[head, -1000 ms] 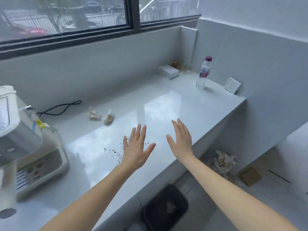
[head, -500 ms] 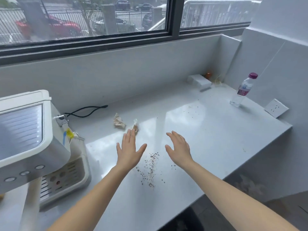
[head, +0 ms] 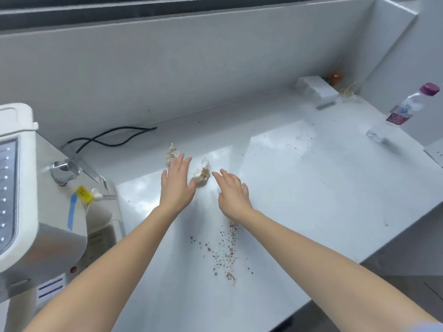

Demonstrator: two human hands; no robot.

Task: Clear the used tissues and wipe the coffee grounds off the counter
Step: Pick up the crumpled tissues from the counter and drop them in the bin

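Two crumpled, stained tissues lie on the white counter (head: 299,188). One tissue (head: 171,153) is partly hidden behind the fingertips of my left hand (head: 176,185). The other tissue (head: 202,173) lies between my left hand and my right hand (head: 232,194). Both hands are flat, fingers apart, palms down, holding nothing. Brown coffee grounds (head: 227,250) are scattered on the counter below my right wrist. A thinner scatter of grounds (head: 297,140) lies farther right, towards the back.
A white coffee machine (head: 36,200) stands at the left with a black cable (head: 112,137) behind it. A white box (head: 316,88) sits in the back right corner. A water bottle (head: 398,113) stands at the right, near the wall. The counter's front edge runs diagonally at the lower right.
Both hands have moved forward past the coffee grounds to the two tissues. The view has dropped and come closer to the counter.
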